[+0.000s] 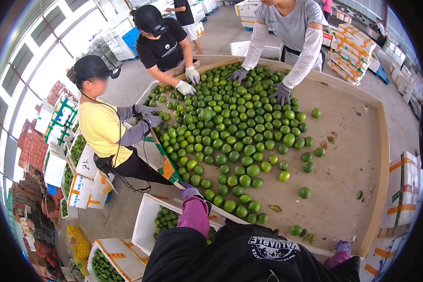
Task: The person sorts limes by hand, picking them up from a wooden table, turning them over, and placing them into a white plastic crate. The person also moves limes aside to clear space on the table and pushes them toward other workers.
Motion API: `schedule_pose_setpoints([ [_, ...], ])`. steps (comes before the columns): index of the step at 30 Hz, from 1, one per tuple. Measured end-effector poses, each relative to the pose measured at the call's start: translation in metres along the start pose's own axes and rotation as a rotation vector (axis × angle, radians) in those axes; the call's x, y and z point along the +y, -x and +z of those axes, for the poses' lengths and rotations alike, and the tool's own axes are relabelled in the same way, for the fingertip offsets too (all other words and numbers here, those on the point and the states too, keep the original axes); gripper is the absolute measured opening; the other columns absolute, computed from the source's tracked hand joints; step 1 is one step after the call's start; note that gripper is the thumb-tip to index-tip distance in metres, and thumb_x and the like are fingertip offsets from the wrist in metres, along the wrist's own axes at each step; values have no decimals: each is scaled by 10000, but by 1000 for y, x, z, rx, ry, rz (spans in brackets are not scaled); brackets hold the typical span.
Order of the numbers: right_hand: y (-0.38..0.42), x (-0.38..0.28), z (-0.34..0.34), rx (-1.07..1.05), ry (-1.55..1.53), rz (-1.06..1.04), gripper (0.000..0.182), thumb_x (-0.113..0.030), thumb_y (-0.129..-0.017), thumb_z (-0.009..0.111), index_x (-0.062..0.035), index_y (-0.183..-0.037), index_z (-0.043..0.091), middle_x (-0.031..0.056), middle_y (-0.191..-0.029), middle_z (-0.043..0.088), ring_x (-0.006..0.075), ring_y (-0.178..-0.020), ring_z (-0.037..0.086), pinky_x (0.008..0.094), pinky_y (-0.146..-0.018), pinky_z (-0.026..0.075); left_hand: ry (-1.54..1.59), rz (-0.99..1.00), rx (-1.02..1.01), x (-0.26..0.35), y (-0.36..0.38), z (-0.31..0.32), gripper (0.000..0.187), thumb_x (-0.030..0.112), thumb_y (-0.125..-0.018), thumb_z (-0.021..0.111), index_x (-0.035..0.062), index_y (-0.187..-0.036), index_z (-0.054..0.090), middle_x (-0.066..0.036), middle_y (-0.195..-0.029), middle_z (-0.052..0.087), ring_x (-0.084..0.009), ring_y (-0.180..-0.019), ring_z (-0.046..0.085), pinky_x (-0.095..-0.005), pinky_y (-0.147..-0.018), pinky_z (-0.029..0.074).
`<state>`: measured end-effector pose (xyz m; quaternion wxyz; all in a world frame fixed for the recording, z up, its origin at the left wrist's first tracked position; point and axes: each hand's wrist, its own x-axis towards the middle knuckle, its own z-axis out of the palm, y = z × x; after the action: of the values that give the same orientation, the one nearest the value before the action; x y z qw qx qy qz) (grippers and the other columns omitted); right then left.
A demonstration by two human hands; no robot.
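Many green limes (pixel 249 122) lie in a broad heap on a large rimmed sorting table (pixel 343 155). My left hand (pixel 189 191), in a purple glove, is at the table's near-left rim, close to the nearest limes; its fingers are mostly hidden. My right hand (pixel 343 246), also purple-gloved, rests at the near-right rim with its fingers over the edge and no lime in it. A few limes and leaves (pixel 308 237) lie to the left of that hand.
Across the table, gloved hands of one person (pixel 286 87) touch limes; people in black (pixel 167 51) and yellow (pixel 98 120) work at the left side. Below my left arm stands a white box of limes (pixel 148 221). Stacked cartons (pixel 399 192) stand at right.
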<state>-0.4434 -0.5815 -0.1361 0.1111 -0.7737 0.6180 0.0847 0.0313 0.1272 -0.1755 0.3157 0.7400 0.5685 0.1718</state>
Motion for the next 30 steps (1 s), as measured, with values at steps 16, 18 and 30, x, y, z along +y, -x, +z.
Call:
schedule_pose_setpoints([
  [16,16,-18,-18,-78,33,17,310,-329,-801,621,-38,-776,722,150,-773,693,302,-772,669,408,-720,504,-26,19,-48,-2,-4,2,577,512,-912,474,-43,-1038,570,-265,-913,650,-461,-871,612,-508,-748,490],
  [18,10,-12,-10,2,91,-50,338,-270,-866,561,3,-733,709,122,-649,680,248,-595,664,379,-598,515,-9,-18,-94,2,-2,-3,566,503,-913,475,-38,-1048,572,-266,-932,648,-462,-884,608,-509,-754,488],
  [30,-6,2,2,-78,31,9,335,-272,-885,552,0,-771,711,130,-657,681,242,-591,666,374,-580,520,37,-33,-48,13,10,-14,530,455,-910,507,-47,-1067,570,-278,-952,642,-476,-907,596,-514,-759,484],
])
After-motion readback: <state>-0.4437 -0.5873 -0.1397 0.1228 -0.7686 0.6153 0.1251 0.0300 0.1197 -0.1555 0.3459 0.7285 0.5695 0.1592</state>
